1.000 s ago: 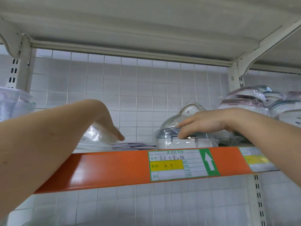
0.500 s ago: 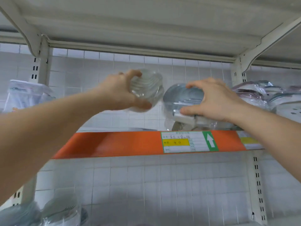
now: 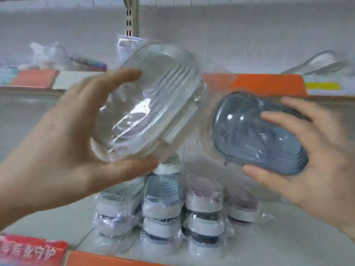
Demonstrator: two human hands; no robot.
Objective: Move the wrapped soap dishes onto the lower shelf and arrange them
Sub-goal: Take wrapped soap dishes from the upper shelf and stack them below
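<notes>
lower shelf (image 3: 288, 237) is a pale flat metal deck with an orange price strip along its front edge; it carries the stacked dishes (image 3: 163, 204), a cluster of oval, ribbed-top soap dishes on white bases, each shrink-wrapped in glossy crinkled film, grey-blue and pinkish tops, stacked two or three high in rough columns. frame is motion-blurred, so exact counts are unclear.

left hand (image 3: 63, 146) grips the clear dish (image 3: 149, 110): thumb under the lower edge, fingers curled over the top rim. it is a transparent ribbed oval on a white base, tilted on its side, in the air above the stack, not yet on the shelf. right hand (image 3: 311, 156) grips the blue dish (image 3: 255, 133), smoky grey-blue with the same ribbed dome shape, thumb below and fingers wrapped over the top, also tilted and in the air, right of the stack.

judgement: step in hand is bringing both down to place. do it well by turning each dish base-down first, then setting it on the shortest column or bare shelf beside the stack, long axis matching the neighbours. film looks slippery, so keep the hold on the rigid rim rather than loose wrap, and set down one at a time to avoid knocking the columns.
</notes>
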